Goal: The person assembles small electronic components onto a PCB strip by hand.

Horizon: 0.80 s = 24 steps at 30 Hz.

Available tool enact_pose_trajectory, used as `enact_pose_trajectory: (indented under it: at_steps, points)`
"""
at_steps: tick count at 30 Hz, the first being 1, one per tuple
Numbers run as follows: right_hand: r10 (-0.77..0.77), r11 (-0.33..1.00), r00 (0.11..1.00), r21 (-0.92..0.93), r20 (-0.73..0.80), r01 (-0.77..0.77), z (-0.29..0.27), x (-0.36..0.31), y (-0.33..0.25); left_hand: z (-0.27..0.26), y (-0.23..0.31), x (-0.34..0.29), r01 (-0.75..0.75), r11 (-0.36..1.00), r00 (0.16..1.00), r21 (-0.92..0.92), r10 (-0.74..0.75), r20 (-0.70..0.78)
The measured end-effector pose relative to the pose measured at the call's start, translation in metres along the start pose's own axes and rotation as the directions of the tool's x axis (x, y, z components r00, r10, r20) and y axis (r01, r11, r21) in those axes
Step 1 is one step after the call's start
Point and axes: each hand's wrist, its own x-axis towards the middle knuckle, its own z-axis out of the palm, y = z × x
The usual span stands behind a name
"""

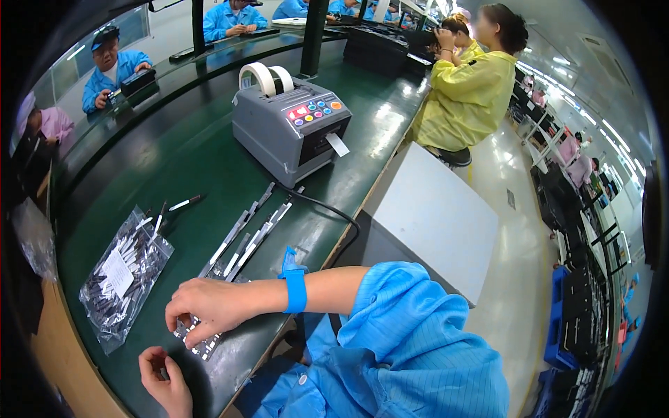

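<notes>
The long green bench [188, 160] curves away from me, its near edge running under my arms. Toward its far edge sits a grey tape dispenser [289, 125] with two white rolls on top and a cut tab hanging from its mouth; its black cord trails off the right edge. At the left edge lies a clear plastic bag [122, 275] full of small dark parts. Between bag and dispenser, several thin metal strips [244, 237] lie slanted in a loose row, with a dark pen-like tool [182, 203] just beyond the bag.

My right hand [209, 306], with a blue wrist strap [295, 287] on that arm, reaches across to the near edge, fingers curled down onto a short strip of small silver pieces [198, 341], pressing it flat rather than lifting it. My left hand [164, 380] sits at the near corner, palm up, fingers loosely bent; it seems to pinch something tiny, though I cannot tell for sure.
</notes>
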Motion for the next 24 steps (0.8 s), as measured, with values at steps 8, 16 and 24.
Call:
enact_pose_trajectory:
  at_steps: [8, 16, 24]
  points:
    - [-0.027, 0.859, 0.998, -0.509, 0.048, 0.048, -0.009, -0.001, 0.018, 0.001, 0.013, 0.001, -0.083, 0.952, 0.991, 0.294, 0.048, 0.125]
    - [0.271, 0.792, 0.937, -0.604, 0.220, -0.087, -0.016, 0.004, 0.020, 0.010, 0.014, 0.003, -0.222, 0.940, 0.972, 0.259, 0.194, 0.131]
    - [0.236, 0.808, 0.935, -0.588, 0.265, -0.036, -0.019, 0.006, 0.015, 0.010, 0.020, 0.006, -0.192, 0.942, 0.949, 0.275, 0.107, 0.296]
